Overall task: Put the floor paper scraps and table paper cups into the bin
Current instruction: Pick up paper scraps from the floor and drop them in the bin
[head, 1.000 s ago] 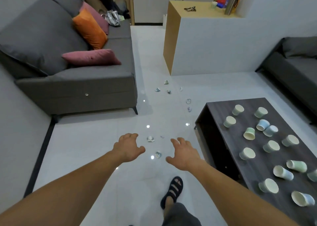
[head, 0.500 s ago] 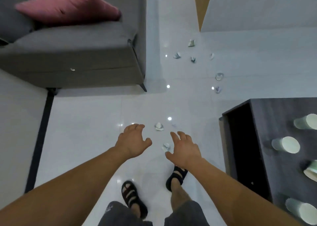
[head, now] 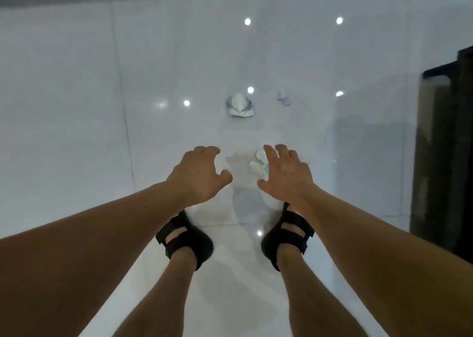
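A: As the floor (head: 76,106) is looked down upon, how many paper scraps are counted on it?

B: Three are counted. The largest scrap (head: 240,106) is seen out on the open tiles, well ahead of the feet; a small scrap (head: 284,98) is laid just to its right, toward the floor's right edge, where the dark bench (head: 445,157) is stood. The nearest scrap (head: 259,163) is found between the two hands.

A: And how are the hands held?

B: Two are seen, both empty. The left hand (head: 199,175) is spread with fingers loosely bent, nothing gripped. The right hand (head: 286,175) is likewise opened, its fingers set right beside the nearest scrap; whether it is touched cannot be told. Two black sandals (head: 184,236) are planted below.
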